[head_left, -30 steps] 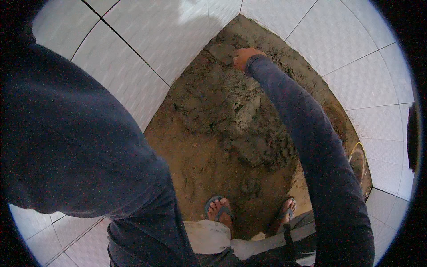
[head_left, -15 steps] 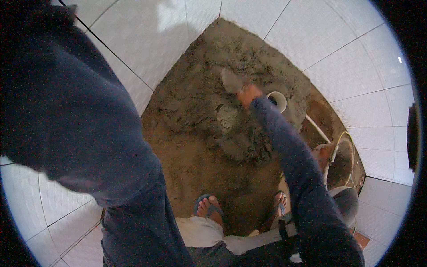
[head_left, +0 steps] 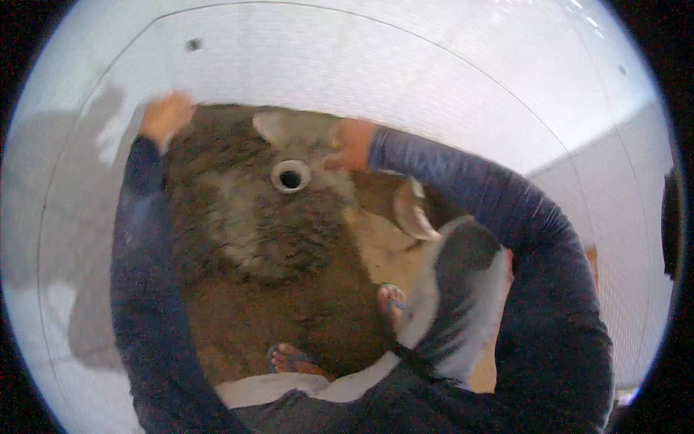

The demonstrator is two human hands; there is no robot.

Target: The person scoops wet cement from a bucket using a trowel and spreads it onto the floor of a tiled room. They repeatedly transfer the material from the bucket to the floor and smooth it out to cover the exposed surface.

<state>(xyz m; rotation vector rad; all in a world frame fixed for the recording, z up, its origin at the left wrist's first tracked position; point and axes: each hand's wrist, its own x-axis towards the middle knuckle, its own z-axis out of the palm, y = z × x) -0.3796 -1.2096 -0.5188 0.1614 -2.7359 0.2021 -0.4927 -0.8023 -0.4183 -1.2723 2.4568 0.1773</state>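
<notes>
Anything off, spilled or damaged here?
Nothing plainly damaged or spilled. Slightly odd: the round white pipe end stands uncapped amid rough grey mortar, so some might drop in. A small dark round spot also interrupts the pale tiled wall at upper left; too blurred to say whether hole or mark.

A flat grey trowel (head_left: 278, 129), blurred, is held in the bare right hand (head_left: 354, 145) at rough grey-brown mortar (head_left: 271, 242), by which a round white pipe (head_left: 277, 178) is surrounded. The bare left hand (head_left: 168, 117) is placed near white tiled walls (head_left: 361, 65).
</notes>
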